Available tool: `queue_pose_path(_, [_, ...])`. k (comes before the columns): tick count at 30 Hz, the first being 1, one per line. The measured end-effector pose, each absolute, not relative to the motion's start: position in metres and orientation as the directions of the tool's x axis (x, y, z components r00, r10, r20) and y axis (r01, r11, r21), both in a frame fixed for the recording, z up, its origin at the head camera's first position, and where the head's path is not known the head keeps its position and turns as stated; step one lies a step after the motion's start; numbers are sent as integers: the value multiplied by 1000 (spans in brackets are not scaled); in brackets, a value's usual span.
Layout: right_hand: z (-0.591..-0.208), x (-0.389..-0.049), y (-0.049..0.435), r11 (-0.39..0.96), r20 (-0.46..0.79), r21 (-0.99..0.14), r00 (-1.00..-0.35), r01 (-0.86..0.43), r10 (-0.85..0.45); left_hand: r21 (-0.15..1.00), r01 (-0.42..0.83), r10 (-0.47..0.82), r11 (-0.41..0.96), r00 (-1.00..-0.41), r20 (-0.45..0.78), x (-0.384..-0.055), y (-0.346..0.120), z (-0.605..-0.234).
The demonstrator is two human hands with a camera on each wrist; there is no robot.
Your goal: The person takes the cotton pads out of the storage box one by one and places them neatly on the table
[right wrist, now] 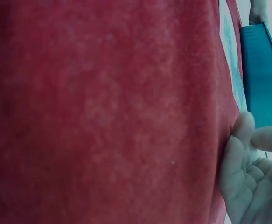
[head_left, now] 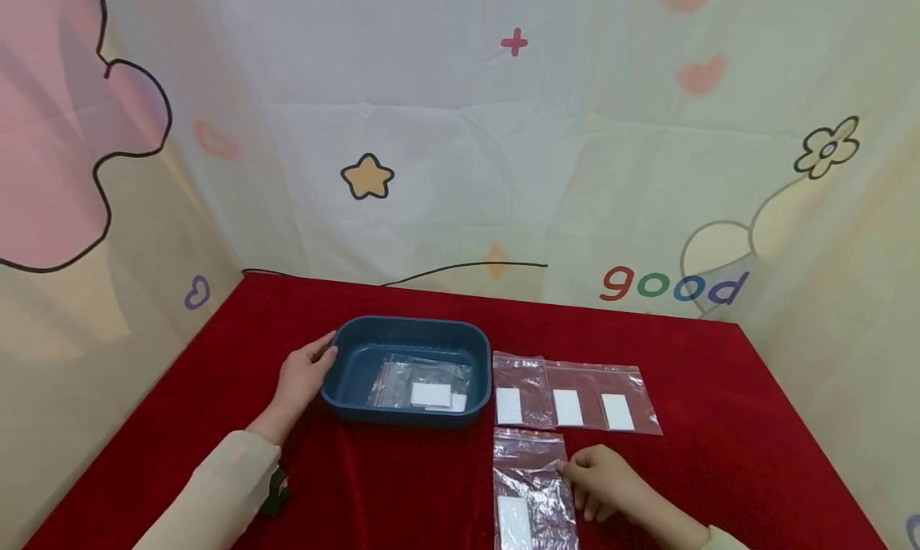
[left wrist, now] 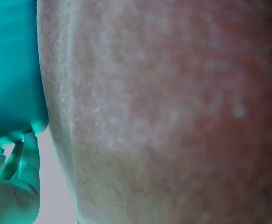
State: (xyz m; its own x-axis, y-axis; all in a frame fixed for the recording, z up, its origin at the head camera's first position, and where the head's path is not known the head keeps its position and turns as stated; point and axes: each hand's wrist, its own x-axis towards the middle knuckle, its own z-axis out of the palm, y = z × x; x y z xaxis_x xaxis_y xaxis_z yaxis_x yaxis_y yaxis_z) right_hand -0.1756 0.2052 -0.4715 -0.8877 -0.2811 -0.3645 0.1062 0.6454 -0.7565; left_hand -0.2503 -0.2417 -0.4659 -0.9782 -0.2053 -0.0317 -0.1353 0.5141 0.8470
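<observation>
A dark blue basin with rounded corners stands on the red cloth. My left hand holds its left rim; in the left wrist view the fingers of that hand meet the basin wall. Inside the basin lie clear zip bags with white cards. Near the front edge, my right hand pinches the right edge of a flat zip bag, which has a white card in it. The right wrist view shows the thumb and index finger close together at the bag.
Right of the basin, zip bags lie in a row, overlapping, with white cards in them. A small dark object is partly hidden by the left sleeve. Printed curtains stand behind and beside the red-covered table.
</observation>
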Motion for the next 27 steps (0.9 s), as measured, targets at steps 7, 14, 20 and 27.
queue_pose_path(7, [-473,-176,204,706,-352,-706,-895,62,-274,855,-137,-200,500,-979,-40,-252,-241,-467])
queue_pose_path(14, [-474,-177,204,751,-300,-660,-910,-19,-287,851,-136,-201,507,-979,-37,-251,-239,-464])
queue_pose_path(20, [-469,-182,206,762,-293,-645,-901,-61,-321,853,-142,-209,503,-977,-39,-251,-239,-465])
queue_pose_path(27, [-454,-195,208,720,-286,-691,-891,-65,-354,857,-142,-215,495,-976,-38,-250,-241,-466])
